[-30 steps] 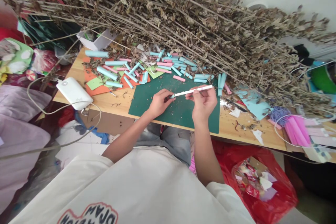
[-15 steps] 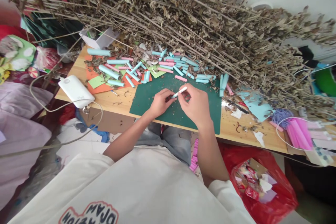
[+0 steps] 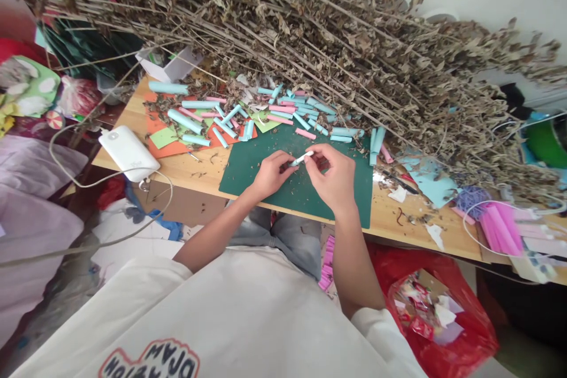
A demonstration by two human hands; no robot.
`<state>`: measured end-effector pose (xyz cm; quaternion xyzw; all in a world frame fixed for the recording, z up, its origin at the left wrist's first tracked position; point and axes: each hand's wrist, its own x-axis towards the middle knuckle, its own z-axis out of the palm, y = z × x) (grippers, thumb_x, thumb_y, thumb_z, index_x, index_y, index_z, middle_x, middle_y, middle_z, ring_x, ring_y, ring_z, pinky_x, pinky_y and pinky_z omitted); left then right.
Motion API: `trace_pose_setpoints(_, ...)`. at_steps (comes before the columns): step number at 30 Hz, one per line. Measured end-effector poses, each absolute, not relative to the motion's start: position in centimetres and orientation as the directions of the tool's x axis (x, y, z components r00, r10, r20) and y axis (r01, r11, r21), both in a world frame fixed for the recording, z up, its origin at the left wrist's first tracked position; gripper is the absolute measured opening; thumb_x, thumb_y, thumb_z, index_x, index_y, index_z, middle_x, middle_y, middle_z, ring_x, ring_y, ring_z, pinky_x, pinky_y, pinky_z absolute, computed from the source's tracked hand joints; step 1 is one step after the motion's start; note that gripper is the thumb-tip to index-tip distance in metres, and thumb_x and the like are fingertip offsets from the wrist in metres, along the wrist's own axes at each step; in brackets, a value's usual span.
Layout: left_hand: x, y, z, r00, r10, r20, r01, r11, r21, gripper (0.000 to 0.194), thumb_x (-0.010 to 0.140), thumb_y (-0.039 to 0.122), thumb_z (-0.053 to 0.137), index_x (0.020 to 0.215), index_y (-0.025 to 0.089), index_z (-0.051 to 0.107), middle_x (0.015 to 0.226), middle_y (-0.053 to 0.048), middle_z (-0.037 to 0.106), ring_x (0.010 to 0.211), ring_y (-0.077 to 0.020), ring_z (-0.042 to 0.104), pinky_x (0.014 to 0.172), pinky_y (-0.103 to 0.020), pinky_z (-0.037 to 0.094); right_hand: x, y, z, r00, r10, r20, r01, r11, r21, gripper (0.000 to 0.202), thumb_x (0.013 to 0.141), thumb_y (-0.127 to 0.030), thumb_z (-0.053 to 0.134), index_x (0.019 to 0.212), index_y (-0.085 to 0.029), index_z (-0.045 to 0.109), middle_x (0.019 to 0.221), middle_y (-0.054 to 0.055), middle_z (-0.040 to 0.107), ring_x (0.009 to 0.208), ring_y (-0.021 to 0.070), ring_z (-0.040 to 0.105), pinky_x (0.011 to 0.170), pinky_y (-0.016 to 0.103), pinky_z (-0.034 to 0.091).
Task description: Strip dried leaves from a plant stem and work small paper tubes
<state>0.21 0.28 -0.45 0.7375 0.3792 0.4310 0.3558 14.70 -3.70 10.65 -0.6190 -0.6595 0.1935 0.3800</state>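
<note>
A slim pale-blue paper roll (image 3: 300, 160) with a whitish end is held slantwise over a dark green cutting mat (image 3: 239, 174). My left hand (image 3: 271, 176) pinches its lower left end between thumb and fingers. At the upper right, the thumb and fingertips of my right hand (image 3: 332, 174) close around the whitish end; what exactly lies under those fingertips is partly hidden. Just beyond the mat lies a heap of blue paper rolls (image 3: 183, 121) and pink paper rolls (image 3: 305, 133), some on orange and green paper sheets (image 3: 163, 138).
Dried leafy stalks (image 3: 283, 29) pile up along the table's back. To the left sits a white power bank (image 3: 128, 152) with a cable. A dark pen or knife (image 3: 401, 182), blue paper (image 3: 432, 177) and pink crepe paper (image 3: 500, 227) lie right. A red bag (image 3: 473, 319) with scraps stands below.
My right hand's fingers have shifted slightly at the roll's whitish end, and more of that end shows. My left hand stays in place, still pinching the roll.
</note>
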Motion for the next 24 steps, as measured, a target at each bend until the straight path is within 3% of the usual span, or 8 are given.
trace_pose_setpoints(21,0.2,0.3,-0.2,0.336,0.875,0.348,0.268,-0.443,0.855,0.013,0.089,0.03,0.062,0.091,0.017,0.066,0.083,-0.003,0.061,0.068,-0.0115,0.056,0.06,-0.022,0.046,14.2,-3.6,9.3,-0.019,0.953,0.304,0.705,0.228,-0.672,0.014,0.09,-0.027,0.053,0.089,-0.022,0.066,0.084,0.004,0.069,0.065,0.0155,0.06,0.065,0.028,0.049)
trace_pose_setpoints(24,0.2,0.3,-0.2,0.334,0.873,0.356,0.26,-0.448,0.855,0.013,0.088,0.03,0.064,0.09,0.017,0.065,0.081,-0.002,0.061,0.067,-0.011,0.055,0.06,-0.021,0.046,14.1,-4.1,10.5,0.039,0.938,0.345,0.692,0.224,-0.686,0.013,0.089,-0.029,0.055,0.087,-0.023,0.066,0.082,0.003,0.069,0.065,0.0152,0.061,0.065,0.028,0.05)
